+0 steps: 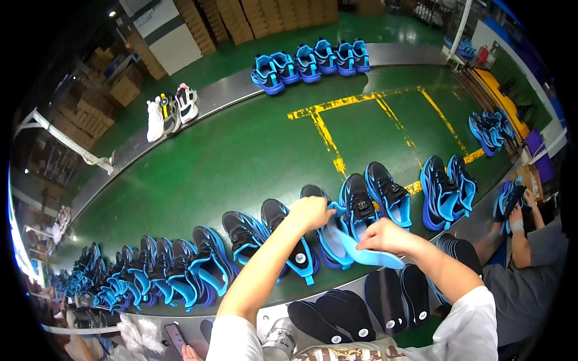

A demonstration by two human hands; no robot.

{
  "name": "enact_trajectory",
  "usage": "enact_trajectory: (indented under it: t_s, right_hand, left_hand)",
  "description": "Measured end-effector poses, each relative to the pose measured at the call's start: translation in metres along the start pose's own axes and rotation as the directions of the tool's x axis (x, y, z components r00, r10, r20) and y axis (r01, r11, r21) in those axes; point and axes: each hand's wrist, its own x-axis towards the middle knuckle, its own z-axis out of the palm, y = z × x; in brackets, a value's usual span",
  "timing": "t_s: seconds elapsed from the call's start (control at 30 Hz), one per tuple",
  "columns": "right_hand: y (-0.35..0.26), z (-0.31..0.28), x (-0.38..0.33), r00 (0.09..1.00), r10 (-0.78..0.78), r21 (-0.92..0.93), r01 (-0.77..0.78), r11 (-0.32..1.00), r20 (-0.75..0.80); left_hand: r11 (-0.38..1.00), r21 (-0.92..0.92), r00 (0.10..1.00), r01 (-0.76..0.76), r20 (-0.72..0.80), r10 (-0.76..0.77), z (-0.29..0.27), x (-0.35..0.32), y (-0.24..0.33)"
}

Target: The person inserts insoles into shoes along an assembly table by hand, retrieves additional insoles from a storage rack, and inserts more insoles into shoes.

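Note:
Black-and-blue sneakers stand in a row along the near side of the green belt. My left hand (pixel 311 213) is closed at the tongue of one sneaker (pixel 330 240), right in front of me. In my right hand (pixel 382 236) is an insole (pixel 374 259), its light-blue side showing, pinched between fingers and thumb. One end of the insole is at that sneaker's opening; the other sticks out to the right. Just right of my left hand stands another sneaker (pixel 359 201) with a dark wad at its opening. Black insoles (pixel 337 316) lie in stacks on the ledge close to me.
More blue sneakers (pixel 310 63) and a few white and grey ones (pixel 171 111) stand on the far metal ledge. At right, a co-worker's hands (pixel 516 216) hold a shoe. A bottle (pixel 279 340), a phone (pixel 175 337) and another person's hand (pixel 191 353) are at the lower left.

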Motion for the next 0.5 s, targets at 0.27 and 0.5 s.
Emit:
enact_trajectory:
  t_s: [0.27, 0.5]
  right_hand:
    - [0.030, 0.090, 0.078, 0.936, -0.297, -0.665, 0.099, 0.740, -0.191]
    - [0.013, 0.103, 0.025, 0.801, -0.530, -0.867, 0.027, 0.498, -0.279]
  left_hand:
    - [0.926, -0.365, 0.994, 0.096, -0.006, -0.105, 0.029, -0.015, -0.023]
    - [0.776, -0.618, 0.979, 0.124, -0.050, -0.196, 0.031, -0.035, -0.025]
